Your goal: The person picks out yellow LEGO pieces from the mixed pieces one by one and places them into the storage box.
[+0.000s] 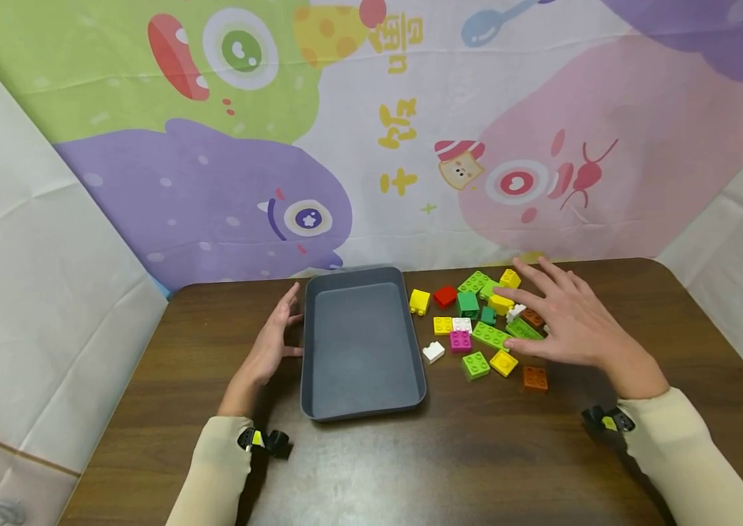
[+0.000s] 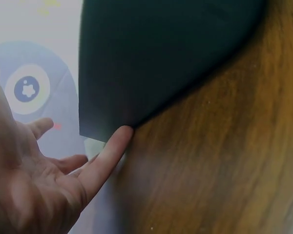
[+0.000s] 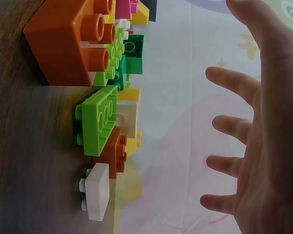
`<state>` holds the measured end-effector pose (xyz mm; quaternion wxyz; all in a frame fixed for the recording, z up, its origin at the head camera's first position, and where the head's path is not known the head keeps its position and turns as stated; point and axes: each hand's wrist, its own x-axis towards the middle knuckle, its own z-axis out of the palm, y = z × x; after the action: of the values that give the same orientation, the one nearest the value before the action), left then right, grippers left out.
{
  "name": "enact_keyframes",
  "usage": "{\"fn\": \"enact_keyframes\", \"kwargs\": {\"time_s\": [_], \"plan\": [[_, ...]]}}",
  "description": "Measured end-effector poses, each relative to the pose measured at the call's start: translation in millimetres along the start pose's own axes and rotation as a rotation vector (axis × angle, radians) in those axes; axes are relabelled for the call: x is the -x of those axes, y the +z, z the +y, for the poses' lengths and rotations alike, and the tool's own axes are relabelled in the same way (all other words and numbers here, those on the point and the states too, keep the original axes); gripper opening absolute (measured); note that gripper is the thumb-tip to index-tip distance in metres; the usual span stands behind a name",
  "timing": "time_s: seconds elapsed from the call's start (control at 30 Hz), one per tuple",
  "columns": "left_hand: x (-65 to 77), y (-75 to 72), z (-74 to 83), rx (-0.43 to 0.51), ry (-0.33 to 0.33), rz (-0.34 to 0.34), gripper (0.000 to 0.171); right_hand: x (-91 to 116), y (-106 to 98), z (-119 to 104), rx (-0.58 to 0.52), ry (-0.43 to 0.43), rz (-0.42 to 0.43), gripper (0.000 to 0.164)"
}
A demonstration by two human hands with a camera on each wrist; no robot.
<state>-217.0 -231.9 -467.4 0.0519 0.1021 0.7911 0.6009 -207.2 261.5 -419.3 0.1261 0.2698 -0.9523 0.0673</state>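
The right hand [image 1: 565, 319], fingers spread wide and empty, is nearer the toy building bricks [image 1: 491, 335], mostly below and leftward of those fingers; the left hand [image 1: 271, 343], fingers extended, grips nothing beside the gray tray [image 1: 364, 351].

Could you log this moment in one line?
left hand: beside tray | right hand: over bricks, holding none | bricks: outside tray
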Motion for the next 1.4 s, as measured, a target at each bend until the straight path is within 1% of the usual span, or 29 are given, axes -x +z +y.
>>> {"fn": "enact_keyframes", "kwargs": {"time_s": [0.3,0.57,0.73,0.87,1.03,1.4], "plan": [[0.9,-0.6,-4.0,0.037,-0.018,-0.015,0.058,0.7,-0.9,-1.1,-0.005,0.017,-0.015,0.081],[3.6,-1.4,-4.6,0.054,-0.017,-0.017,0.063,0.6,-1.0,-1.4,-0.002,0.005,-0.013,0.080],[3.0,-0.9,-4.9,0.067,0.004,-0.026,0.064,0.8,-0.7,-1.0,0.002,0.000,-0.010,0.079],[2.6,-0.7,-6.8,0.057,0.030,-0.044,0.067,1.5,-0.4,-0.6,0.002,0.001,-0.008,0.080],[3.6,-0.8,-7.8,0.033,0.028,-0.045,0.074,1.0,-0.1,-1.2,-0.006,0.003,-0.009,0.080],[2.8,-0.2,-7.4,-0.018,0.040,-0.025,0.068,-1.5,0.5,-3.2,-0.009,-0.002,-0.020,0.079]]}}
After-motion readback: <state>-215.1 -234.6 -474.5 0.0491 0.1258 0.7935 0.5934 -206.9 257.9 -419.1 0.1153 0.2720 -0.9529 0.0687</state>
